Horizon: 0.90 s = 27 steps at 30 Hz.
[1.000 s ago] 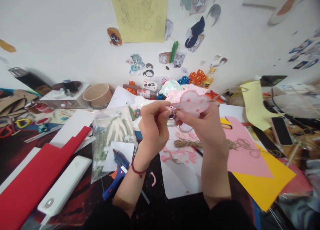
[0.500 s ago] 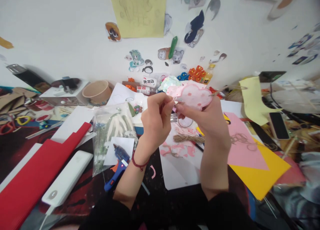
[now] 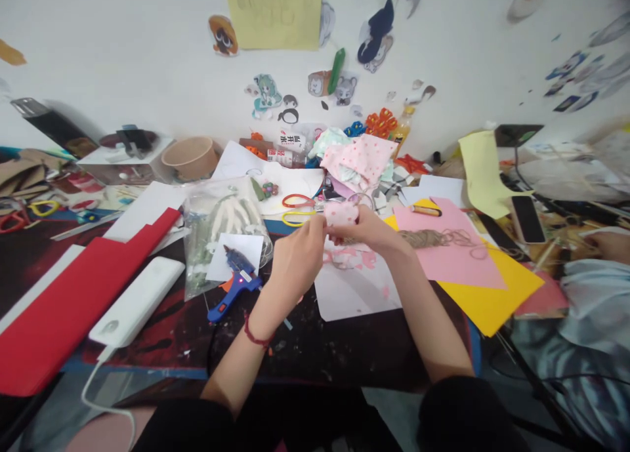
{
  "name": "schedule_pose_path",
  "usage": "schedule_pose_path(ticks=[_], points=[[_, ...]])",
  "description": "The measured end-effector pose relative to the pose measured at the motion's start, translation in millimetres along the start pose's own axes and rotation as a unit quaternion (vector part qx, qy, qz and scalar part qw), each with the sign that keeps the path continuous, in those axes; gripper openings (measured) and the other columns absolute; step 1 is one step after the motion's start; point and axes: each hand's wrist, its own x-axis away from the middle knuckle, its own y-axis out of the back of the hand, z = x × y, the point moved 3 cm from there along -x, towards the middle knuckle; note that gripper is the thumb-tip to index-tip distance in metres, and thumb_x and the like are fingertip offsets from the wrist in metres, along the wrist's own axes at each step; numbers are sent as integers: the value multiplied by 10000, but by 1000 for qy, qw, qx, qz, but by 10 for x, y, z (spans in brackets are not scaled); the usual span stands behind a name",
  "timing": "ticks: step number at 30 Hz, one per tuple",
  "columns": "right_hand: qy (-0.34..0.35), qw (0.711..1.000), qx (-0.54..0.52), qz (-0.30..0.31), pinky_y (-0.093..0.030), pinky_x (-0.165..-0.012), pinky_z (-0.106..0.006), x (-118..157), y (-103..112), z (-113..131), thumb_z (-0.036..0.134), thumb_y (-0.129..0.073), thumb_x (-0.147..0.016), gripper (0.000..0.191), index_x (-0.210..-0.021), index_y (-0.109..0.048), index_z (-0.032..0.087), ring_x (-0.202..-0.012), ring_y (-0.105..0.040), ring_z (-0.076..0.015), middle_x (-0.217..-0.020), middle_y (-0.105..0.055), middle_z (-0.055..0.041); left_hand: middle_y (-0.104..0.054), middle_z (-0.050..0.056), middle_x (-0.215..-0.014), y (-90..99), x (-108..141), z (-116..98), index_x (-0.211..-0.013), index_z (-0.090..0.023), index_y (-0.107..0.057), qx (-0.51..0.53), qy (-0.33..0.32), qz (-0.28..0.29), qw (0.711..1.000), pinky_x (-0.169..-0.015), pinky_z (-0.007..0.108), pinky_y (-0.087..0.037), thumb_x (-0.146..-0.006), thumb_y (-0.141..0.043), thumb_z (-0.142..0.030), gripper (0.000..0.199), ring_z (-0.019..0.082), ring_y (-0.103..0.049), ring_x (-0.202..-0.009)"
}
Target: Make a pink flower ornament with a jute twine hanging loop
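Between both hands, above the white paper sheet (image 3: 357, 298), is a pink dotted fabric piece (image 3: 341, 213). My left hand (image 3: 301, 252) is closed, its thumb and forefinger pinching the left edge of the piece. My right hand (image 3: 373, 230) grips it from the right, thumb across the lower edge. Fingers cover much of its outline. Just behind the hands lie scissors (image 3: 298, 209) with a red and a yellow handle. A folded pink dotted cloth (image 3: 361, 160) rests on the pile at the back. Pink scraps (image 3: 365, 258) lie on the paper below.
A blue glue gun (image 3: 239, 288) sits on the left near a plastic bag (image 3: 197, 226). Further left are a white power strip (image 3: 142, 301) and red sheets (image 3: 73, 308). Twine (image 3: 423, 239) crosses pink paper (image 3: 472, 268) on the right. Another person's hand (image 3: 610, 245) shows far right.
Both hands have come lower and closer to the table with the fabric piece, which now shows less of its face. The view has shifted; the scissors and folded pink cloth have come into sight.
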Motion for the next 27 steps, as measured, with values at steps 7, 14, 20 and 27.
schedule_pose_path(ticks=[7, 14, 20, 27], points=[[-74, 996, 30, 46, -499, -539, -238, 95, -140, -659, 401, -824, -740, 309, -686, -717, 115, -544, -622, -130, -582, -676, -37, -687, 27, -816, -442, 473, -104, -1003, -187, -484, -31, 11, 67, 997, -463, 284, -225, -1037, -408, -189, 84, 212, -702, -662], [-94, 995, 18, 12, -437, -487, -219, 56, -118, -861, 342, -793, -730, 240, -843, -710, 148, -535, -575, -109, -640, -669, 2, -648, 11, -820, -687, 577, -63, -971, -199, -486, -48, 31, 85, 995, -443, 299, -200, -1058, -386, -238, 138, 175, -670, -616], [-96, 994, 45, 3, -427, -486, -240, 53, -126, -921, 288, -737, -772, 129, -791, -698, 166, -512, -561, -117, -624, -669, -10, -620, 4, -902, -713, 585, -32, -965, -209, -508, -92, 45, 74, 992, -421, 292, -233, -1034, -438, -216, 98, 153, -624, -556], [-71, 991, 105, -45, -423, -448, -271, 45, -109, -928, 290, -732, -775, 118, -818, -684, 191, -465, -565, -140, -606, -676, -8, -655, -12, -922, -679, 598, 4, -980, -207, -519, -20, 66, 40, 997, -434, 278, -319, -1040, -454, -254, 101, 142, -586, -551]])
